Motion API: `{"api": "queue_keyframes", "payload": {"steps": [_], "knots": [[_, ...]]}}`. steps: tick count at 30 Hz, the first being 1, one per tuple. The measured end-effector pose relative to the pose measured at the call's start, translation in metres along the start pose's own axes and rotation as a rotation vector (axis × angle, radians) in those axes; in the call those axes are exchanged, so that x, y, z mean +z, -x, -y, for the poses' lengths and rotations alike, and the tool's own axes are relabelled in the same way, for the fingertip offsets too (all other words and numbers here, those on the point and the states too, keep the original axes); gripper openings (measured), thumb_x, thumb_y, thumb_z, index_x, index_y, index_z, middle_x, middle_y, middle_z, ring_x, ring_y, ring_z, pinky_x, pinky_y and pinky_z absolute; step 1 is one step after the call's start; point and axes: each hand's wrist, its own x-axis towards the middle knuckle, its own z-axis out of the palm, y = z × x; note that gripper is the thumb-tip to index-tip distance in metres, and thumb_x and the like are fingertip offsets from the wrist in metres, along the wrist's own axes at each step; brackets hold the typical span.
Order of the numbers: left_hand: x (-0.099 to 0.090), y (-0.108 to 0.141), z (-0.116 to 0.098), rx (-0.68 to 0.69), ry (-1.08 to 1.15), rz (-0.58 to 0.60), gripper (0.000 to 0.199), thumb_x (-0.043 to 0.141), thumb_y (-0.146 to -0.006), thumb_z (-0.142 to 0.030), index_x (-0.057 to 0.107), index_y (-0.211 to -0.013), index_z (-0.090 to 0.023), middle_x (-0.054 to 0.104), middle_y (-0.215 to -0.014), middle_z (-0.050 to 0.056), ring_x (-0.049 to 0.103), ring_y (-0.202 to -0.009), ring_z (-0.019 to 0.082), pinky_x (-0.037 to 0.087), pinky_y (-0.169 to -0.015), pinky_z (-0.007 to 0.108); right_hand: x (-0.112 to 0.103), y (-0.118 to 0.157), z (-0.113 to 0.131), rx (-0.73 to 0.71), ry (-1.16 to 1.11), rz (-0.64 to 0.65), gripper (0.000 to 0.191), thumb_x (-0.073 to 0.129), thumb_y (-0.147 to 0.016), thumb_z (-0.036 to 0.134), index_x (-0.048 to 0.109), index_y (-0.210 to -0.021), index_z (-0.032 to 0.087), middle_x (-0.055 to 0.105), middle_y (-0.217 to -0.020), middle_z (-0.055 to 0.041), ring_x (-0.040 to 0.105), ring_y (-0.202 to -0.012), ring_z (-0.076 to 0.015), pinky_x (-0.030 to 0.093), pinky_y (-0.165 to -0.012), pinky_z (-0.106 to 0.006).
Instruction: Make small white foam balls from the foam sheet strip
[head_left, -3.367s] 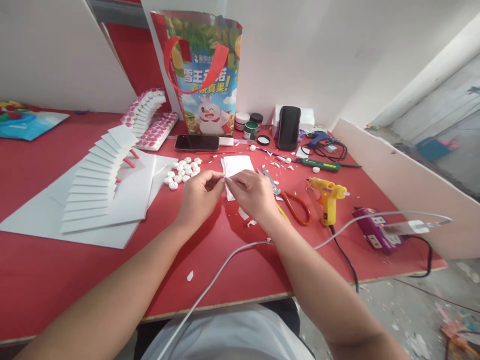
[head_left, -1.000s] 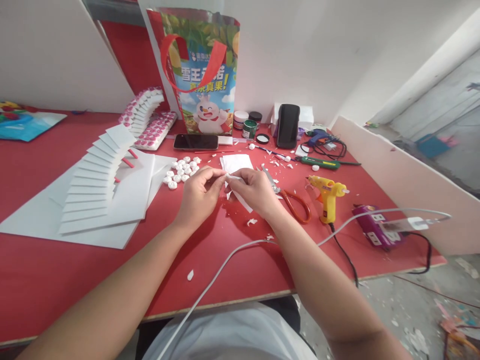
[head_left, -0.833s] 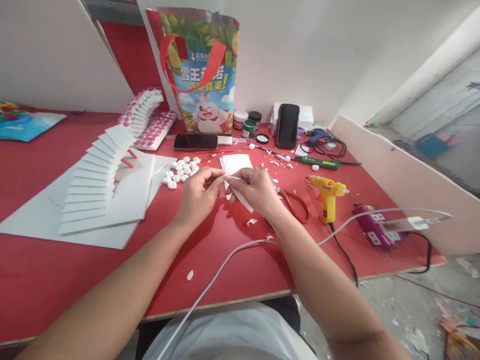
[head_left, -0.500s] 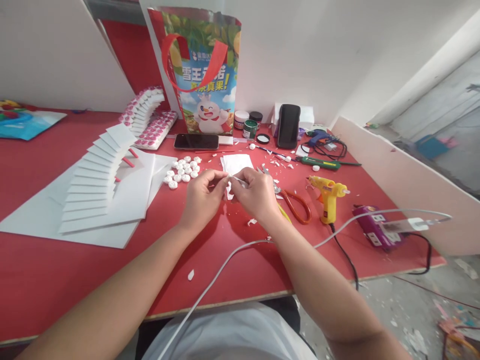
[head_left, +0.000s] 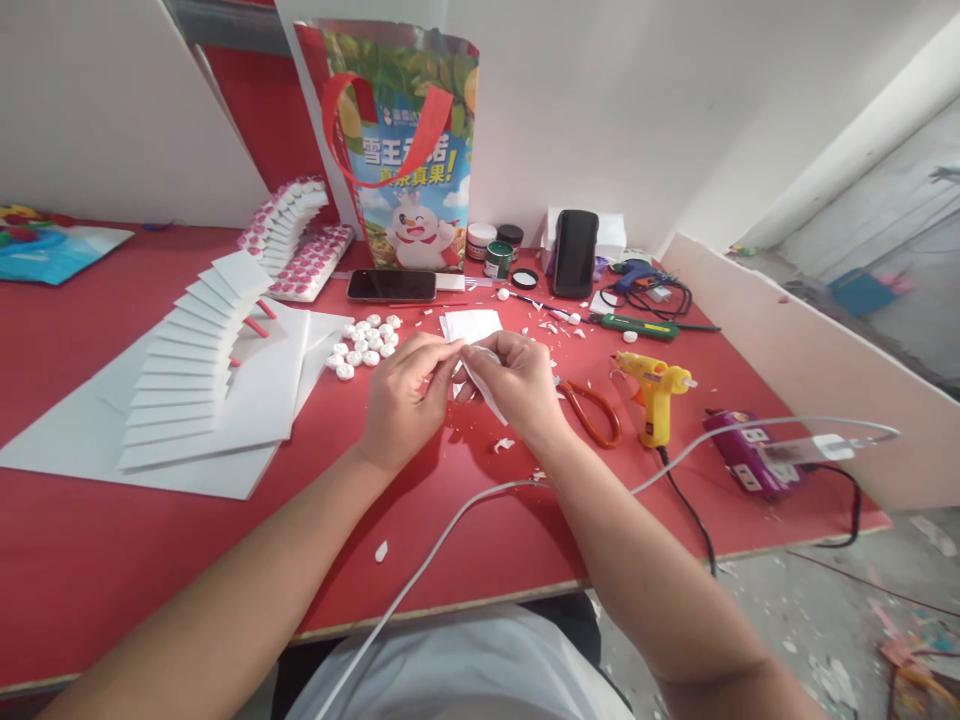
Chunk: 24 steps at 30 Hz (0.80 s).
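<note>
Over the middle of the red table (head_left: 420, 560), my left hand (head_left: 405, 400) and my right hand (head_left: 519, 385) meet fingertip to fingertip. Between them is a thin white paper strip (head_left: 492, 402), its loose end hanging below my right fingers. Both hands are closed in a pinch; the end at my left fingertips is mostly hidden. Just behind lies a stack of white paper (head_left: 471, 324). Left of my left hand sits a cluster of small white rolled rosettes (head_left: 365, 345). Pliers with orange handles (head_left: 592, 412) lie beside my right hand, partly covered by it.
A yellow glue gun (head_left: 654, 390) and purple box (head_left: 754, 455) lie on the right. A pale cable (head_left: 450, 545) crosses in front. Fanned white boards (head_left: 180, 350) stand at left. Behind are a phone (head_left: 391, 285), paint jars (head_left: 498, 260) and a printed bag (head_left: 405, 150).
The white strip has turned in my fingers, and its loose end now hangs down below my right hand. My right hand's fingers have shifted slightly; the left has barely moved.
</note>
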Motion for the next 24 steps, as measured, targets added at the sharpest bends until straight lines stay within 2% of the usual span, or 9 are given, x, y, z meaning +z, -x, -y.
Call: {"api": "queue_keyframes", "payload": {"steps": [3,6,9,11,14,17,24], "knots": [[-0.001,-0.001,-0.002,-0.204,0.214,0.011,0.011,0.064,-0.094,-0.02,0.074,-0.096,-0.019,0.071,-0.092,0.005,0.067,-0.087,0.017,0.053,-0.08,0.03,-0.003,0.0,0.001,-0.04,0.002,0.041,0.017,0.068,-0.081,0.031,0.06,-0.074,0.018,0.069,-0.064,-0.0002,0.067,-0.049,-0.0142,0.052,-0.046,-0.024],[-0.001,-0.002,0.001,-0.515,0.562,0.032,0.007,0.073,-0.088,-0.027,0.075,-0.091,-0.021,0.071,-0.085,0.002,0.067,-0.078,0.015,0.055,-0.075,0.029,-0.006,0.0,0.0,-0.122,0.092,0.064,0.015,0.066,-0.084,0.028,0.061,-0.075,0.018,0.068,-0.062,0.0007,0.067,-0.051,-0.0143,0.053,-0.051,-0.025],[-0.003,-0.006,0.007,-0.757,0.834,0.058,0.016,0.083,-0.079,-0.028,0.077,-0.092,-0.02,0.074,-0.084,0.001,0.069,-0.078,0.015,0.057,-0.076,0.03,-0.007,0.001,-0.002,-0.203,0.189,0.082,0.013,0.064,-0.088,0.027,0.062,-0.078,0.019,0.065,-0.057,0.0024,0.065,-0.051,-0.0141,0.051,-0.054,-0.025],[-0.006,-0.009,0.01,-0.841,0.909,0.079,0.025,0.087,-0.073,-0.027,0.079,-0.095,-0.019,0.075,-0.085,0.002,0.069,-0.078,0.015,0.057,-0.078,0.03,-0.009,0.001,-0.002,-0.259,0.237,0.098,0.013,0.063,-0.089,0.027,0.062,-0.078,0.02,0.065,-0.057,0.0033,0.064,-0.051,-0.0133,0.05,-0.055,-0.025],[-0.011,-0.012,0.01,-0.874,0.919,0.124,0.029,0.09,-0.068,-0.028,0.081,-0.093,-0.017,0.076,-0.082,0.005,0.069,-0.075,0.016,0.057,-0.079,0.031,-0.011,0.001,-0.002,-0.354,0.288,0.117,0.013,0.064,-0.091,0.027,0.061,-0.08,0.02,0.065,-0.061,0.0033,0.064,-0.054,-0.0123,0.05,-0.058,-0.024],[-0.014,-0.013,0.007,-0.837,0.824,0.118,0.025,0.091,-0.067,-0.03,0.082,-0.087,-0.018,0.077,-0.078,0.004,0.067,-0.071,0.014,0.056,-0.075,0.029,-0.012,0.001,-0.003,-0.391,0.329,0.12,0.013,0.064,-0.092,0.03,0.061,-0.083,0.021,0.067,-0.064,0.0027,0.064,-0.057,-0.0123,0.051,-0.061,-0.025],[-0.014,-0.014,0.002,-0.718,0.623,0.096,0.022,0.087,-0.071,-0.036,0.079,-0.083,-0.018,0.073,-0.074,0.003,0.064,-0.066,0.016,0.055,-0.069,0.032,-0.011,0.002,-0.002,-0.245,0.249,0.128,0.025,0.068,-0.09,0.043,0.056,-0.084,0.022,0.071,-0.072,-0.0008,0.071,-0.067,-0.0169,0.056,-0.067,-0.03]]}}
